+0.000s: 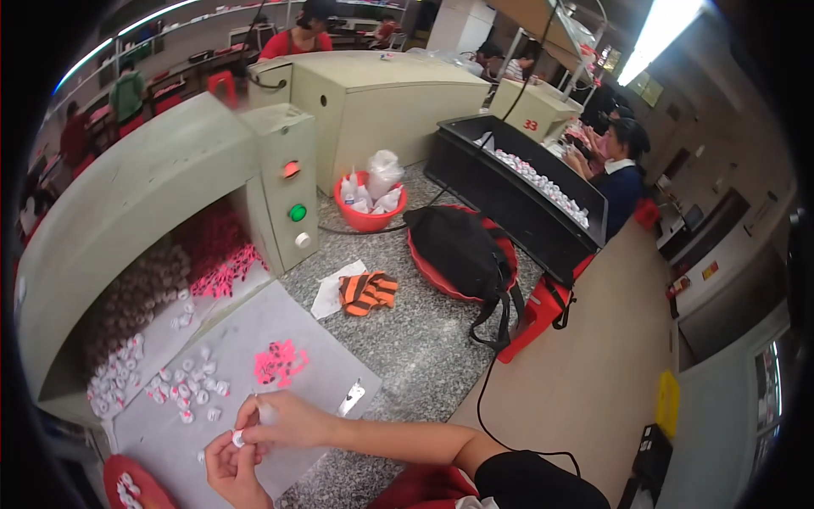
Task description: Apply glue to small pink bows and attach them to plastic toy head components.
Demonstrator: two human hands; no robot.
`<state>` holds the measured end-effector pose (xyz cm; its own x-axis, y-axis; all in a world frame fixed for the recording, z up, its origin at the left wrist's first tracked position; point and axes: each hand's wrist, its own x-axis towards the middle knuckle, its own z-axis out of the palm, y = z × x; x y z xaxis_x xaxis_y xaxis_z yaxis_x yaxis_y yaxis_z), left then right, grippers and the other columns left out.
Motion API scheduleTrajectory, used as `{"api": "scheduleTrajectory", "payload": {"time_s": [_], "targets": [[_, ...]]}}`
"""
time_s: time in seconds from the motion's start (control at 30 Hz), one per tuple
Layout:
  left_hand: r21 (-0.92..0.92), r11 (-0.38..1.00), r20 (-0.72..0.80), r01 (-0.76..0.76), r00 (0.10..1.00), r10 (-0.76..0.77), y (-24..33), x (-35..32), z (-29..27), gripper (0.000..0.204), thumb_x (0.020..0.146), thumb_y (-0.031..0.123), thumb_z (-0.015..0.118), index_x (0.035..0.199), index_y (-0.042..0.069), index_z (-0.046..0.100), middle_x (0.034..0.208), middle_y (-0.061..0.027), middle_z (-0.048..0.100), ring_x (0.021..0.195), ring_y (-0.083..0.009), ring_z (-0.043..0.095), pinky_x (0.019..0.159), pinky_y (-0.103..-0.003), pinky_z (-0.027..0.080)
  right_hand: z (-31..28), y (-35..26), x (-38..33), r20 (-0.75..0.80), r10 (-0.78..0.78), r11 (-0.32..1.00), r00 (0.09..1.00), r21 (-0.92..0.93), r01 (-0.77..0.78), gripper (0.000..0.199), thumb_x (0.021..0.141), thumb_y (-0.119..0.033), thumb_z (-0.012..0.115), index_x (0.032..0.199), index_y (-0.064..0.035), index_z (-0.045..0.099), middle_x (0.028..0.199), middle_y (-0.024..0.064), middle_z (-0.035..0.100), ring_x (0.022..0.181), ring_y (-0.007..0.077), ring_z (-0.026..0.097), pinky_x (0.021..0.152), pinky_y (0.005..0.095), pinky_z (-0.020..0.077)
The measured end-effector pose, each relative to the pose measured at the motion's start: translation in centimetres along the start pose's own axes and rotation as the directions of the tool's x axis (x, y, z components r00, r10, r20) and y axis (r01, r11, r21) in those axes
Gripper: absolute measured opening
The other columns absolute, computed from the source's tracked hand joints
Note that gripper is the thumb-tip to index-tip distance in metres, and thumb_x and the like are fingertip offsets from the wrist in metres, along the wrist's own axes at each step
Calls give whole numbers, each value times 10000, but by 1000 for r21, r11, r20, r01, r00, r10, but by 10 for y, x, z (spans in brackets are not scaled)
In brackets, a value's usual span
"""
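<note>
"What are the hands doing?"

"The left hand (231, 469) and the right hand (288, 420) meet low over the pale board (297, 327), fingers drawn in narrow. Their fingertips close on a small white piece (238, 438) between them. Whether the right also pinches something tinier, I can't tell; the fingers cover it."

"How would you handle that piece well?"

"I'd let the left thumb and forefinger steady it and leave the fine work to the right. A light pinch should do; squeezed hard, something that small and rounded could slip away."

"And the wrists?"

"Low, as they are now. With the board right beneath the hands, a dropped piece would probably not go far."

"What's within reach?"

"Just beyond the right hand there's a heap of pink pieces (278, 363). Beyond the left hand lie loose white pieces (183, 390). I'd keep those two groups apart so each hand can pick cleanly."

"Anything closer in?"

"A red dish (154, 485) to the left of the left hand, with a few white pieces in it. I'd keep that elbow from knocking it."
</note>
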<state>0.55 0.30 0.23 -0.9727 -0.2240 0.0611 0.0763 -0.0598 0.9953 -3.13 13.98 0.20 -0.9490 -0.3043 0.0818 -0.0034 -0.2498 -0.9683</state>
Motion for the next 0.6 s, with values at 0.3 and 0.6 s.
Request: {"api": "scheduleTrajectory", "payload": {"time_s": [0.3, 0.6], "targets": [[358, 918, -22, -170, 981, 191, -12, 1, -70, 227, 786, -2, 540, 1010, -33, 540, 874, -85, 587, 763, -131, 566, 626, -223, 463, 15, 30, -6, 29, -246, 909, 969, -339, 241, 143, 739, -157, 639, 795, -41, 576, 628, 34, 559, 554, 105, 539, 508, 250, 429], [941, 326, -112, -87, 831, 545, -10, 21, -134, 265, 725, 68, 616, 987, 106, 613, 962, -107, 541, 815, -264, 551, 685, -327, 459, 9, 3, 3, -57, 169, 945, 984, -273, -179, 178, 725, -86, 649, 875, -44, 564, 751, 26, 587, 597, 75, 543, 465, 199, 423]]}}
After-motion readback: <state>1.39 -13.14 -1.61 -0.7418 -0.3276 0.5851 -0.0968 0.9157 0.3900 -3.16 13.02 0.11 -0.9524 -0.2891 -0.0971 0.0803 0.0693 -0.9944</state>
